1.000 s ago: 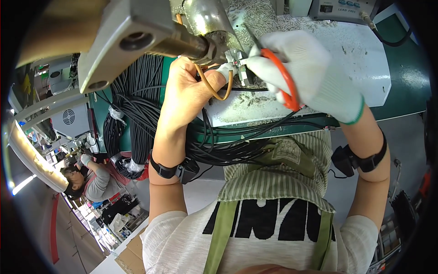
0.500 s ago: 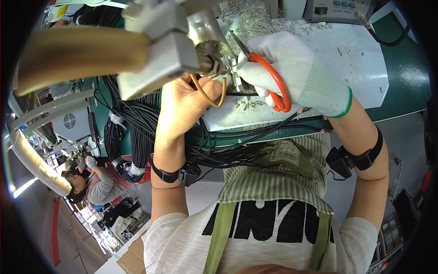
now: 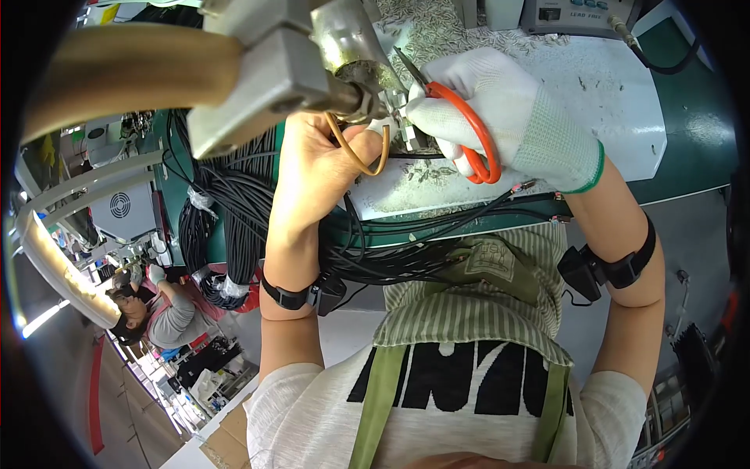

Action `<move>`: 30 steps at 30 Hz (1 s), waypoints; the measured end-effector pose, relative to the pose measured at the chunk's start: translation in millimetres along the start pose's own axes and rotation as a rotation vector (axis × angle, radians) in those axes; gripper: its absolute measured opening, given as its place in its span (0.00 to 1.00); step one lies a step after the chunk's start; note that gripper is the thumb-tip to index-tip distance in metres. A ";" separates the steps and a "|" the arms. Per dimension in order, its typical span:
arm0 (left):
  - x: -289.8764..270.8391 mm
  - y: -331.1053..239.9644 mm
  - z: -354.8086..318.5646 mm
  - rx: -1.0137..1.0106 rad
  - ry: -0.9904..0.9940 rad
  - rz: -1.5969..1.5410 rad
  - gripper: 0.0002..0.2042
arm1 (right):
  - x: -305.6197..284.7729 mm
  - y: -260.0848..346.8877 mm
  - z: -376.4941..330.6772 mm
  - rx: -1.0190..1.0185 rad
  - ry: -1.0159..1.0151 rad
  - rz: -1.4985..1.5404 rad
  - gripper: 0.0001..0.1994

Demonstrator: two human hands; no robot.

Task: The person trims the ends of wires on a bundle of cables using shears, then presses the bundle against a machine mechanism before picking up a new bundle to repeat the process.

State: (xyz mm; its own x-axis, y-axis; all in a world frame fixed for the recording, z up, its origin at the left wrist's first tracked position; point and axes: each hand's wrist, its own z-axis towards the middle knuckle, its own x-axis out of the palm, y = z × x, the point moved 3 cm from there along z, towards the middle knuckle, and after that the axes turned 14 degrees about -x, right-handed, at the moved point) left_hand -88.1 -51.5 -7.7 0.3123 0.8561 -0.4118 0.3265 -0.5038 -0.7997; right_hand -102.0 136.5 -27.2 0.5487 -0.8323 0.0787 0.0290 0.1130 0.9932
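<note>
My right hand (image 3: 500, 117) wears a white knit glove with a green cuff. It holds scissors (image 3: 473, 129) with red-orange handles, their dark blades pointing up and left. Its fingertips press together beside small shiny metal parts (image 3: 409, 134). My bare left hand (image 3: 316, 172) is closed just left of those parts, its thumb bent in. A metal fixture and a thin tan tube (image 3: 350, 152) hide most of its fingertips, so what they grip is unclear. Just below the metal parts, a black cable (image 3: 418, 155) spans the gap between the hands.
A large metal clamp (image 3: 262, 90) with a thick tan arm (image 3: 133, 66) overhangs the upper left. Small metal scraps (image 3: 437, 31) litter the white board (image 3: 609, 117). Bundled black cables (image 3: 242, 180) lie along the bench's left and front edge. Behind the board stands a grey control box (image 3: 578, 17). Another person (image 3: 168, 309) sits at left.
The overhanging clamp and tan arm have shifted slightly up and left in the picture. Both hands keep nearly the same pose, with the scissors still in the right one.
</note>
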 end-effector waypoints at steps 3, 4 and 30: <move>3.8 2.6 6.1 0.055 0.046 -0.105 0.03 | 1.8 -1.5 -4.9 0.004 -0.014 0.016 0.10; 4.7 4.1 6.9 0.085 0.071 -0.158 0.04 | 2.9 -1.4 -9.1 -0.010 -0.027 0.014 0.10; 61.3 5.1 -38.1 0.079 0.489 -0.588 0.17 | 27.2 22.9 -61.7 -0.420 -0.068 -0.703 0.09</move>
State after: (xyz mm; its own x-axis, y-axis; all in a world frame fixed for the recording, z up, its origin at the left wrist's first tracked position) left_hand -33.4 -6.0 -20.4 0.4715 0.8233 0.3161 0.5022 0.0440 -0.8636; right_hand -34.9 149.9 -7.7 0.2345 -0.8142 -0.5311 0.6649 -0.2643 0.6986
